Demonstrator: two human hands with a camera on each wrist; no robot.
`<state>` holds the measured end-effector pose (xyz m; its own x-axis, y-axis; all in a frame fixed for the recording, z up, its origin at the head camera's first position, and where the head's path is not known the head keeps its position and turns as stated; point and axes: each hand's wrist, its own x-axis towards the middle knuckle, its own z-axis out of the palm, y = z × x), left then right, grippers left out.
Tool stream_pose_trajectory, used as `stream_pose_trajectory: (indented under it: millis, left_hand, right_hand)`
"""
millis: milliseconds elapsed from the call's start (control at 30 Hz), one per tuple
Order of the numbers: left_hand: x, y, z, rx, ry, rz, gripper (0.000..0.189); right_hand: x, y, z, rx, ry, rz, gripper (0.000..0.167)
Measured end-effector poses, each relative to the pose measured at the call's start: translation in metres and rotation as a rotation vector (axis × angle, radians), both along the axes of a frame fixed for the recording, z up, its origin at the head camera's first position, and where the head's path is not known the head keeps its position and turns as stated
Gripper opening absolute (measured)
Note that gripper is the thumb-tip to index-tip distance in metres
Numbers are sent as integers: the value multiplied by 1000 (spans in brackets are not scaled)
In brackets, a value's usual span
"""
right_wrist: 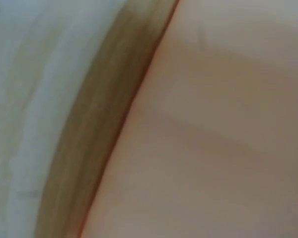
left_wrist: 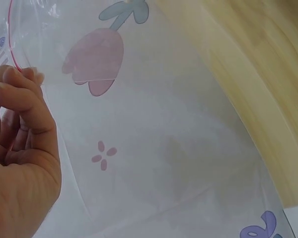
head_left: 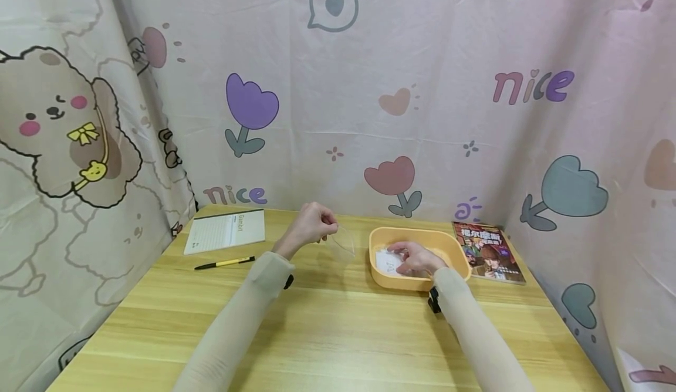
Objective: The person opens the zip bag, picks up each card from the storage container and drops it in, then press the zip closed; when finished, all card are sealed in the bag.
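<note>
My left hand [head_left: 313,225] is raised over the table and pinches a clear plastic zip bag [head_left: 342,246] by its top edge. In the left wrist view, the bag's red zip line [left_wrist: 11,42] runs up from the fingertips, and the curtain shows through the film. My right hand [head_left: 418,258] reaches down into a yellow plastic bin [head_left: 460,251], thumb and fingers bent around a white card [head_left: 388,262] with faint dark marks. Part of the card lies hidden under the hand. The right wrist view is a blurred close-up that shows neither fingers nor card.
A Gambit notebook [head_left: 227,232] lies at the table's back left, with a yellow and black pen [head_left: 224,263] in front of it. A colourful magazine [head_left: 488,252] lies right of the bin. Printed curtains [head_left: 327,104] stand close behind the wooden table [head_left: 338,333] and at both sides.
</note>
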<state>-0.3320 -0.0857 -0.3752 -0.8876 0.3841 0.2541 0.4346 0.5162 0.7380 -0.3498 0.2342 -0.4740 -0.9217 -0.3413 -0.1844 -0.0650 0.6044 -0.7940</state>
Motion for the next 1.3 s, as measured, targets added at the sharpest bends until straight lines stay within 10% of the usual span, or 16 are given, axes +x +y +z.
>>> stream_pose_trajectory:
  millis: [1300]
  left_hand:
    - [0, 2, -6, 27, 4, -16, 14]
  right_hand:
    - [-1, 7, -2, 62, 47, -25, 53]
